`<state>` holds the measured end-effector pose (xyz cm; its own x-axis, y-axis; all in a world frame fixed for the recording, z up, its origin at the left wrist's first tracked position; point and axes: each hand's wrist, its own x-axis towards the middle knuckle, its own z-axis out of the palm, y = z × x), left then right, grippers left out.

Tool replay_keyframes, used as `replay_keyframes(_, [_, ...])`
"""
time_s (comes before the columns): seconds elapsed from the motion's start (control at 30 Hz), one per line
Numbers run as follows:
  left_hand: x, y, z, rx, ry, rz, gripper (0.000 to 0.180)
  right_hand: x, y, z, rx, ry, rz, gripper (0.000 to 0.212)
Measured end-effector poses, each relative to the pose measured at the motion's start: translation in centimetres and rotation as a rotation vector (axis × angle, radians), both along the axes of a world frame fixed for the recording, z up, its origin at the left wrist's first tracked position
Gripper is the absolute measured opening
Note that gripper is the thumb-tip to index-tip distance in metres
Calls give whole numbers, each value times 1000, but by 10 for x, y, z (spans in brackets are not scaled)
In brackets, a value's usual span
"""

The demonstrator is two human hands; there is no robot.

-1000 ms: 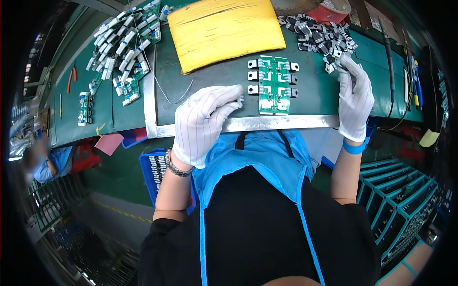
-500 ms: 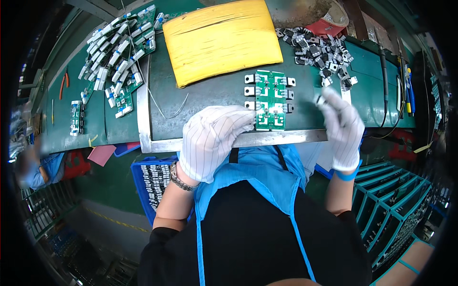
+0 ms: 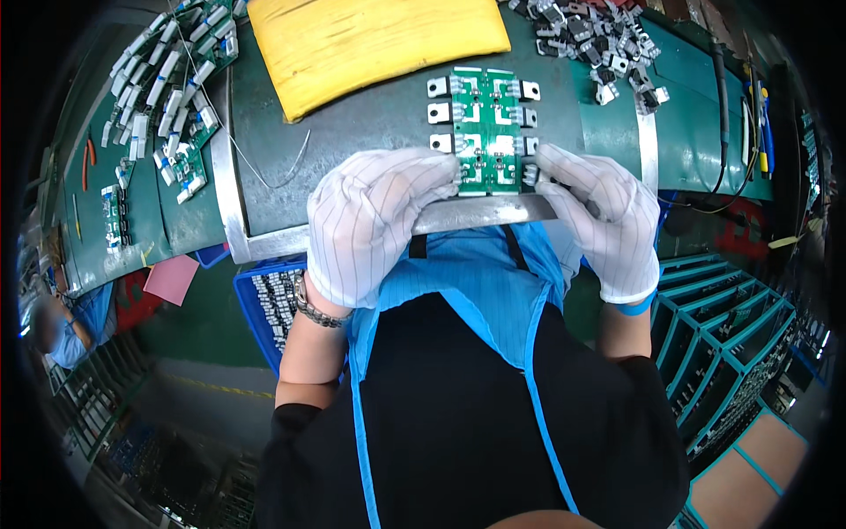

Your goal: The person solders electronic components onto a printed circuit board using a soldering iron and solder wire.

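Observation:
A green circuit board point(image 3: 486, 132) lies on the dark worktop near its metal front edge, with black transistors along both long sides. My gloved left hand point(image 3: 366, 216) is closed at the board's lower left edge; the fingertips hide what sits there. My gloved right hand point(image 3: 608, 212) pinches a transistor point(image 3: 530, 174) against the lower right side of the board, below the other transistors there. The fingers partly cover that piece.
Beyond the board lies a yellow pad point(image 3: 379, 48). Loose transistors point(image 3: 604, 48) are heaped at the far right, near a soldering iron point(image 3: 721, 97). Assembled boards point(image 3: 167, 88) are piled at the left, with a loose wire point(image 3: 264, 181) beside them. A blue bin point(image 3: 256, 309) stands below the bench.
My right hand has moved left to the board with a small part, now at its lower right side. My left hand stays at the left edge. The whole view has shifted slightly.

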<state>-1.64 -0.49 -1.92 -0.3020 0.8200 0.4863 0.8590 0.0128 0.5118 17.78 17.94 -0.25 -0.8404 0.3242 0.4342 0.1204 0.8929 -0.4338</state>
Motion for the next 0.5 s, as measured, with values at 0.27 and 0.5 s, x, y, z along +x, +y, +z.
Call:
replay_keyframes(0.27, [2, -7, -4, -41, 41, -12, 38, -1, -2, -5, 27, -94, 50, 34])
replay_keyframes(0.5, [1, -3, -6, -19, 81, -8, 40, -1, 4, -8, -1, -55, 87, 38])
